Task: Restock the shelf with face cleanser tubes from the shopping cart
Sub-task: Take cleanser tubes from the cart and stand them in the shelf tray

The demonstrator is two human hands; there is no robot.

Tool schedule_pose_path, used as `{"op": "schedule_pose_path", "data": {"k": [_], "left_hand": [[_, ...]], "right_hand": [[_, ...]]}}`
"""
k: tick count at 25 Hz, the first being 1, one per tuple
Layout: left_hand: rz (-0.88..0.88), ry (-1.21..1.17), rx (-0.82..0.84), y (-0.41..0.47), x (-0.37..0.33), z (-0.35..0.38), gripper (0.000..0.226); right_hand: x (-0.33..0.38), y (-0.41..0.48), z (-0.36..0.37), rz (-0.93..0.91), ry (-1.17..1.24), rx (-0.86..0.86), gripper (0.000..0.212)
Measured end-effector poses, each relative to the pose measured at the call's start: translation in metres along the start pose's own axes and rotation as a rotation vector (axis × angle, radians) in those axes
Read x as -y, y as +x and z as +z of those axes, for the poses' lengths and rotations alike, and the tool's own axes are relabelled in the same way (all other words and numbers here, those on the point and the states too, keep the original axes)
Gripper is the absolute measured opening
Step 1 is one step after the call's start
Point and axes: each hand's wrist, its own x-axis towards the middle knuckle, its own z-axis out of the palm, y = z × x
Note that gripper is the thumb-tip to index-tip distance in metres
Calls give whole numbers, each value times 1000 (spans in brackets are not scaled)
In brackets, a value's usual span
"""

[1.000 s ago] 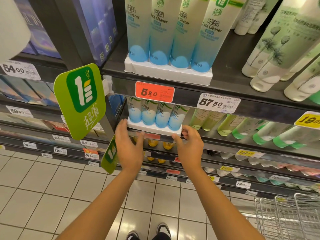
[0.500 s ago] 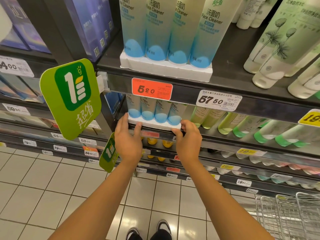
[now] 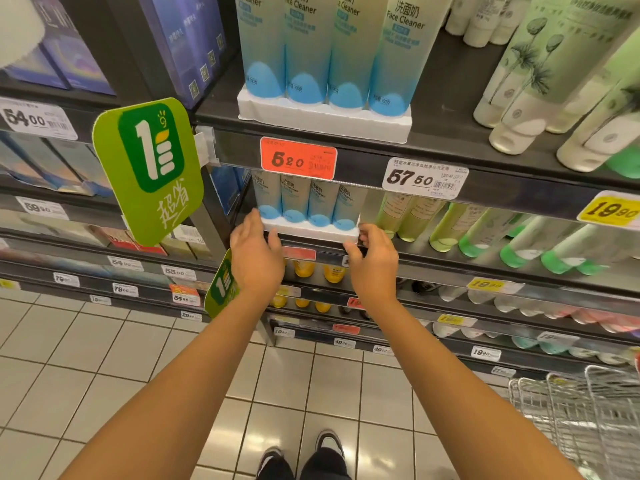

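Observation:
Several blue-and-cream face cleanser tubes stand upright in a white foam tray on the lower shelf. My left hand holds the tray's left front corner, thumb and fingers around the edge. My right hand pinches the tray's right front corner. A second white tray with the same kind of tubes sits on the shelf above. The shopping cart shows at the bottom right; its contents are out of view.
A green promo sign sticks out left of the tray, with a smaller one below my left wrist. Green-capped tubes lie right of the tray. Price tags line the shelf edges. My shoes stand on the tiled floor.
Both hands have moved slightly up and inward onto the lower tray's front corners, and the tray sits a little deeper on the shelf. The view has shifted a little.

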Motion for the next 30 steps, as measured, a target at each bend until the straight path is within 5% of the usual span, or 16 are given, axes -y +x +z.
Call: {"op": "schedule_pose_path", "data": {"k": [6,10,19,30], "left_hand": [[27,-425,68,-59,13,-27,28],[5,-556,531,-131,28,-38,14],[200,-325,1164,-288,19,-24,22],[258,-502,1241,-495,-146,41,21]], "right_hand": [[-20,-83,-59,102,117,-143,13],[-52,-193,-103,371,158,-202,12],[-83,-423,-184,873,243,-351,14],[-144,-514,-364,812,248,-428,21]]}}
